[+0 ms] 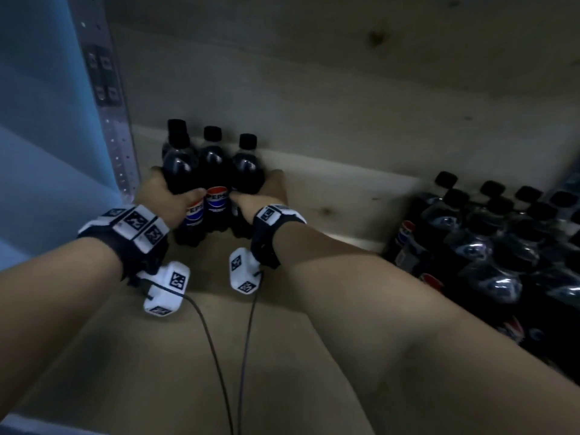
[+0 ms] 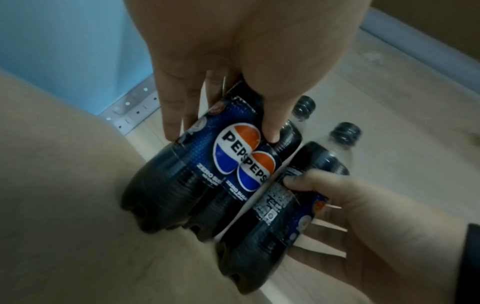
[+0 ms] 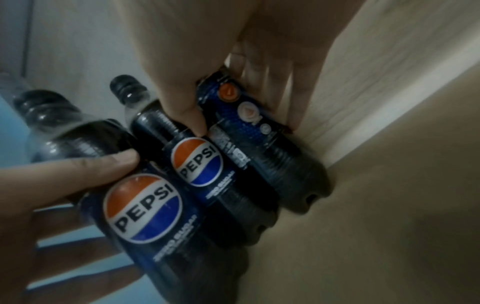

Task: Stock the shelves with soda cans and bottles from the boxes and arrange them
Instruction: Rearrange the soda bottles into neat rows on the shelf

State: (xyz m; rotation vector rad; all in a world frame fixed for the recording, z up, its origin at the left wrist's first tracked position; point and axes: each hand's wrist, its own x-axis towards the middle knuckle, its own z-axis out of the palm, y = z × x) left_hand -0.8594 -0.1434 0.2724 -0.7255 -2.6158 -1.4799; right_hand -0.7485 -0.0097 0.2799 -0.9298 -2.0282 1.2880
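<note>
Both forearms reached in over the wooden shelf (image 1: 314, 196). The left hand (image 1: 163, 193) gripped the left Pepsi bottle (image 1: 180, 171), the right hand (image 1: 266, 193) the right bottle (image 1: 248, 167); a middle bottle (image 1: 215, 183) stood pressed between. Bare board lay rightward up to wrapped bottle packs (image 1: 489, 240); the metal upright (image 1: 110, 98) stood close left.

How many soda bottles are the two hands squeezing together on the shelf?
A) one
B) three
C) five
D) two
B: the left hand and right hand press three Pepsi bottles side by side, three black caps showing.
</note>
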